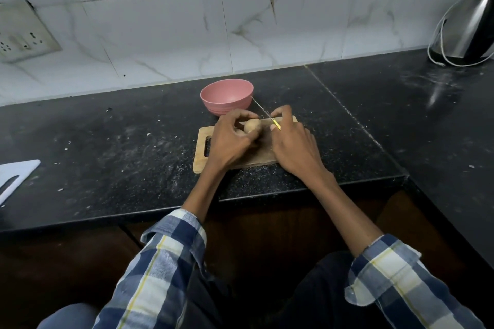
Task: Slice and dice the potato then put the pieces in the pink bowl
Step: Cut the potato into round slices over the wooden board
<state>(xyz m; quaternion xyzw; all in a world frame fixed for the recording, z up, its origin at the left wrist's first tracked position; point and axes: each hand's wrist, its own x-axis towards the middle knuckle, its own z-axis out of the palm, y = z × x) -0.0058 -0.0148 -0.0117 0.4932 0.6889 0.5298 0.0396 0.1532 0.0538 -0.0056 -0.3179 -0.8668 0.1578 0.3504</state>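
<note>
A brown potato [252, 125] lies on a wooden cutting board [201, 160] on the black counter. My left hand [232, 139] curls over the potato's left side and holds it down. My right hand [292, 143] grips a knife [264, 112] with a yellow handle; its thin blade points up and left, above the potato and toward the pink bowl [227, 97]. The bowl stands just behind the board, and nothing shows inside it. A second rounded piece of potato peeks out under my left fingers.
A white cutting board [16, 177] lies at the counter's left edge. A steel kettle [467, 32] with a cord stands at the back right. A wall socket [22, 35] sits on the tiles at left. The counter's front edge runs just below the wooden board.
</note>
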